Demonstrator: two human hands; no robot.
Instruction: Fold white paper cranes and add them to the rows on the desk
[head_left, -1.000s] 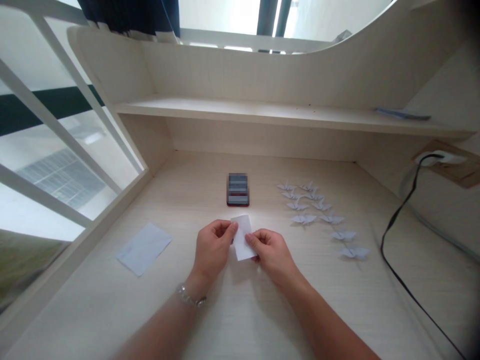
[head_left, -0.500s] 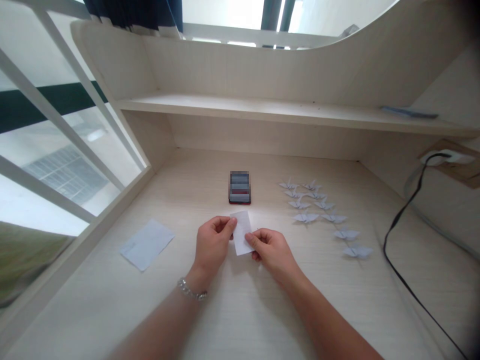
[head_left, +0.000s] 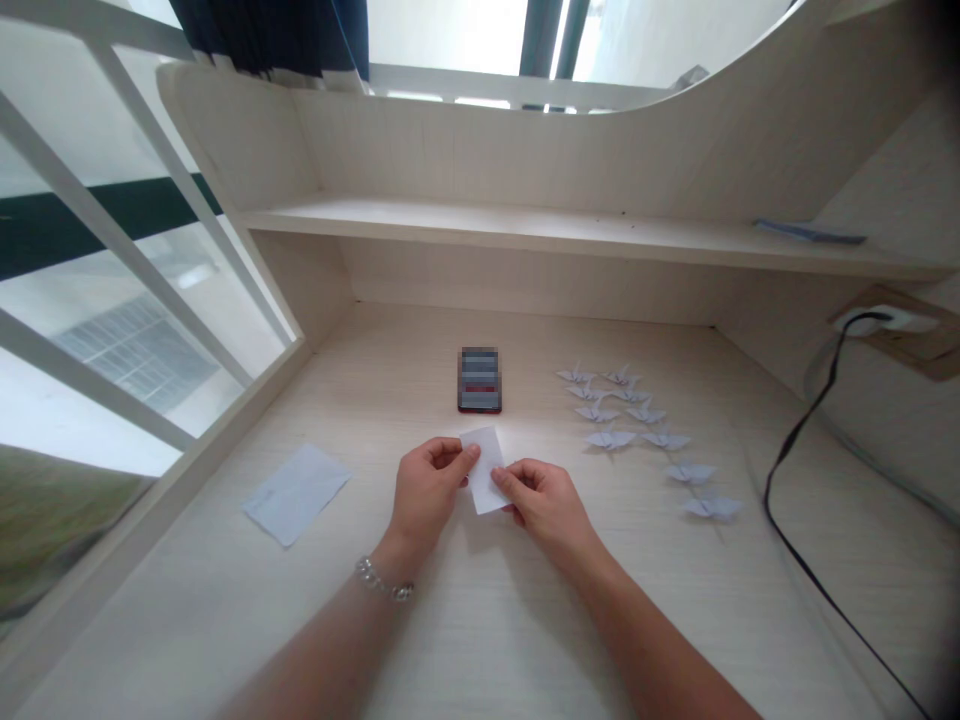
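Note:
Between my two hands is a small white rectangular piece of paper (head_left: 484,482), tilted slightly and held over the desk. My left hand (head_left: 430,490) pinches its left edge, thumb on top; a chain bracelet circles that wrist. On the right edge, my right hand (head_left: 544,500) grips the paper with the thumb on its face and the fingers behind. The fingertips under the paper are partly hidden. Just beyond it lies a phone (head_left: 480,380) with a blurred-out screen. Several folded paper cranes (head_left: 610,440) stand in rows to the right.
A larger white sheet of paper (head_left: 296,494) lies at the left of the desk (head_left: 465,650). Along the right side a black cable (head_left: 799,425) runs from a wall socket (head_left: 892,320). A shelf (head_left: 480,226) spans the back, and white railing bars (head_left: 142,200) stand at the left.
Both hands keep their hold on the paper, with only a slight shift of the fingers and paper. The whole view has moved a little.

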